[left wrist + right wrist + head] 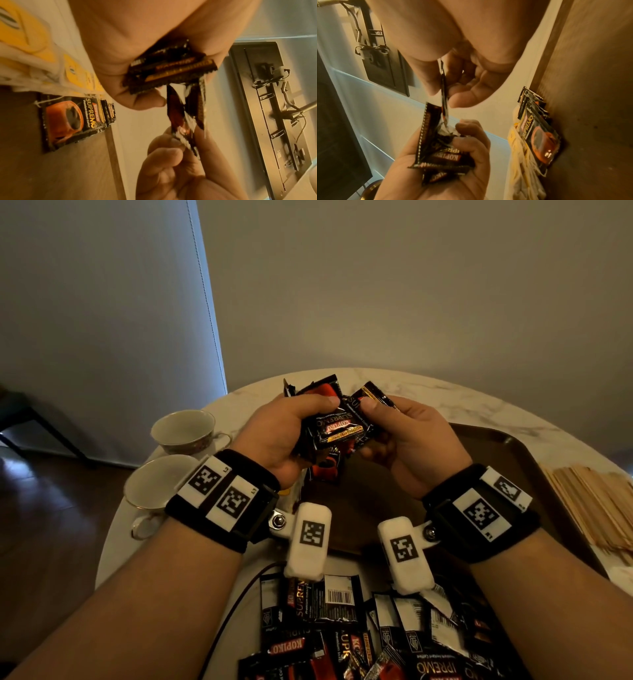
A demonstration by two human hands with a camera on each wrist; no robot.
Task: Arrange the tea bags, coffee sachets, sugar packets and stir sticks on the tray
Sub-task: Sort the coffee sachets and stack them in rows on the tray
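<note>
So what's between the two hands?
In the head view, coffee sachets: the left hand grips a bunch, and the right hand pinches one.

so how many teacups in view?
2. Both on the table's left edge: far teacup, near teacup partly behind the left wrist band. None visible elsewhere.

head: above, looking down | wrists: close, facing each other's sachets (173,70)
</note>
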